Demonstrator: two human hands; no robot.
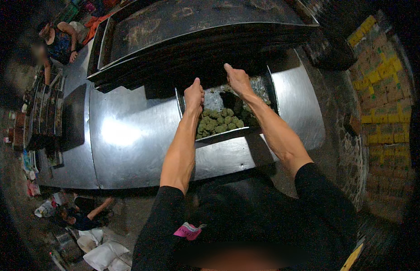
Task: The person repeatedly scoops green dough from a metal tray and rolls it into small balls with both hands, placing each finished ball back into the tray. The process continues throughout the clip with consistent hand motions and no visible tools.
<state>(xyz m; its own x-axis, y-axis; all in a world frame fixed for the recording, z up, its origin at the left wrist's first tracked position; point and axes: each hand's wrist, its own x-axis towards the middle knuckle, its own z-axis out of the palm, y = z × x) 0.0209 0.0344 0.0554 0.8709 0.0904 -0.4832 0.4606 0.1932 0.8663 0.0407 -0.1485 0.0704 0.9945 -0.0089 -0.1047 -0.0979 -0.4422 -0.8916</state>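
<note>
My left hand (193,96) is above the left part of a metal tray (223,134), its fingers curled in and its thumb pointing away from me. Farther right and higher in the view is my right hand (239,81), also curled, with the thumb out against the dark background. Whether either hand grips something is hidden. Greenish, lumpy balls (219,121) crowd the near side of the tray. Toward its far side a pale, smeared bottom (214,99) shows, and a dark shadow lies between my hands.
Beyond my hands rises a stack of dark metal trays (203,50). The tray rests on a shiny metal table (125,159). More trays (44,111) stand at the left, near a person (62,39). Another person (83,213) is below, by white sacks (105,254). Yellow-taped boxes (382,101) line the right.
</note>
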